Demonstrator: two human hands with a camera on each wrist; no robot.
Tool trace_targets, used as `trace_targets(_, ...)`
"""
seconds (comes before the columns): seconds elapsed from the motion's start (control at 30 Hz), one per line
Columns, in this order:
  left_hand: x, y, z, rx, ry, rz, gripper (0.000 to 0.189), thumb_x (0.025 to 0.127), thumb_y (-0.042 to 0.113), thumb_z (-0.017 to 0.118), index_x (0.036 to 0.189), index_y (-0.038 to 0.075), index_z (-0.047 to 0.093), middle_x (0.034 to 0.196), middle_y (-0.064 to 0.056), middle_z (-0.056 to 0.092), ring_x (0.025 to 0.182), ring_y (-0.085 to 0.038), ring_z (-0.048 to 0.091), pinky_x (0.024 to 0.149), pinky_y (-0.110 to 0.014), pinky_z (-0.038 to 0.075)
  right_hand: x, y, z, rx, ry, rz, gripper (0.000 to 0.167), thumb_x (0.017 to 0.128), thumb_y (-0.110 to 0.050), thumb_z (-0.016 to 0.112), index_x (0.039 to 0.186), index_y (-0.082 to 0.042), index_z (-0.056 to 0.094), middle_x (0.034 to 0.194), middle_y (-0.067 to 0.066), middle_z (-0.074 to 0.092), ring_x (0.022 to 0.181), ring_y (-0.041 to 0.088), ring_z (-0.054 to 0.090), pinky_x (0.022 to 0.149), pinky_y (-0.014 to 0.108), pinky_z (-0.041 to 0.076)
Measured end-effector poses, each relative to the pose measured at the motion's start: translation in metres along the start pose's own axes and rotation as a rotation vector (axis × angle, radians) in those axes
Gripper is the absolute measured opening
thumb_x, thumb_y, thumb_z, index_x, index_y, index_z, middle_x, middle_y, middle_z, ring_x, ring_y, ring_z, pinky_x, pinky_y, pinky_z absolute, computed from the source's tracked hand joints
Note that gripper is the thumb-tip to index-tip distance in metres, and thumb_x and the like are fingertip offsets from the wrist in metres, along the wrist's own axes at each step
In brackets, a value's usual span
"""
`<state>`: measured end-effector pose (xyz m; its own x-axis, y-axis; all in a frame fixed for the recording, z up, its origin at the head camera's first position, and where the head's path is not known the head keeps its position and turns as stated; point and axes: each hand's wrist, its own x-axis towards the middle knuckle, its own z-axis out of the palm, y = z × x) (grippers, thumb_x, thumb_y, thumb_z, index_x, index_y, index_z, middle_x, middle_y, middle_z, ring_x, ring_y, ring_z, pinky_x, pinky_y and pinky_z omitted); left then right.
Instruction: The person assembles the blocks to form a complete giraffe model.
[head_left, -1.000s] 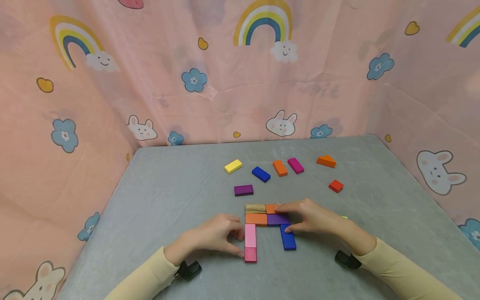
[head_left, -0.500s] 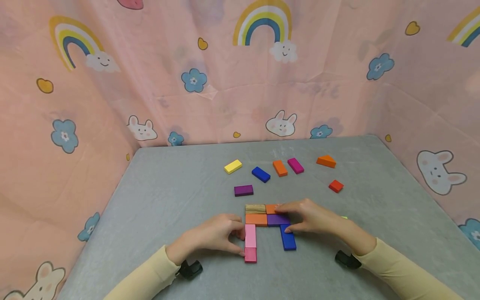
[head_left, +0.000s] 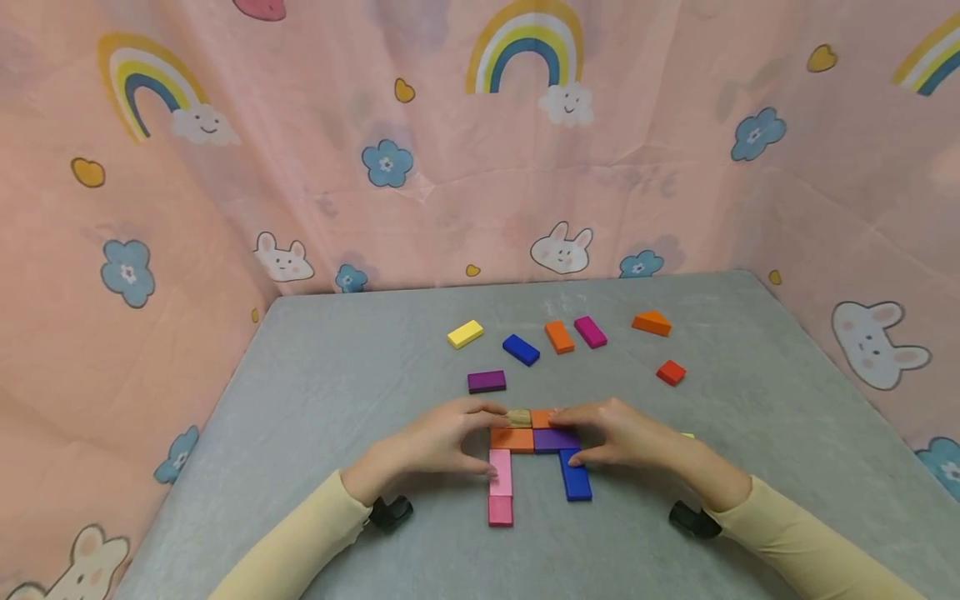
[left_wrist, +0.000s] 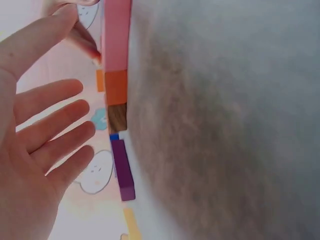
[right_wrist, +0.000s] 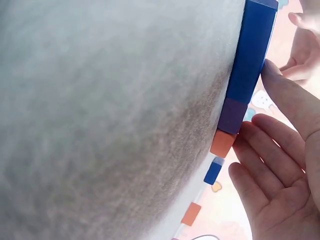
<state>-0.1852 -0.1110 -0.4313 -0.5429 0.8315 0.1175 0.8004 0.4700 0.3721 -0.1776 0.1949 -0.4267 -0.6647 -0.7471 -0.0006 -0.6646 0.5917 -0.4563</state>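
Flat blocks lie joined in an arch shape: a wood-grain block and an orange block at the back, a second orange block and a purple block before them. One leg is a light pink block with a darker pink block; the other is a blue block. My left hand hovers with spread fingers over the wood-grain block, its thumb above the light pink one. Holding nothing, my right hand rests fingertips by the back orange block and thumb on the blue one.
Loose blocks lie farther back: purple, yellow, blue, orange, magenta, an orange triangle and a red one. A yellow-green piece shows partly behind the right wrist. Patterned pink cloth surrounds the grey table.
My left hand has left the outer side of the pink leg and moved up and right, its fingers now over the wood-grain block. The right hand and the blocks stay in place.
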Motion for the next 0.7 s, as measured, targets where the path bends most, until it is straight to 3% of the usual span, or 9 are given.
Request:
trace_targets(0.1, 0.0055, -0.0008, 0.0020, 0.005, -0.057, 0.006, 0.070, 0.082, 0.055, 0.066, 0.138, 0.016, 0.051, 0.144, 0.001, 0.045, 0.132, -0.015, 0.043, 0.107, -0.035, 0.040, -0.0006, 0.0005, 0.0007, -0.001, 0.000, 0.003, 0.056, 0.083, -0.038, 0.071, 0.131, -0.012, 0.058, 0.130, 0.006, 0.061, 0.119, 0.024, 0.058, 0.094, 0.043, 0.049)
trace_targets(0.23, 0.0095, 0.0007, 0.0033, 0.000, -0.094, -0.010, 0.072, 0.084, 0.054, 0.064, 0.140, 0.013, 0.048, 0.147, 0.001, 0.043, 0.136, -0.014, 0.040, 0.109, -0.034, 0.037, -0.0015, 0.0007, 0.0005, 0.007, 0.001, 0.007, 0.057, 0.083, -0.039, 0.071, 0.131, -0.012, 0.058, 0.130, 0.006, 0.060, 0.120, 0.023, 0.058, 0.095, 0.043, 0.049)
trace_targets(0.7, 0.0118, -0.0005, 0.0054, -0.044, -0.117, -0.038, 0.066, 0.082, 0.046, 0.071, 0.136, 0.012, 0.053, 0.145, 0.002, 0.046, 0.136, -0.012, 0.040, 0.109, -0.032, 0.036, -0.0012, -0.0010, -0.0008, 0.007, -0.020, 0.025, 0.058, 0.082, -0.037, 0.072, 0.132, -0.012, 0.057, 0.131, 0.006, 0.060, 0.120, 0.024, 0.057, 0.095, 0.044, 0.048)
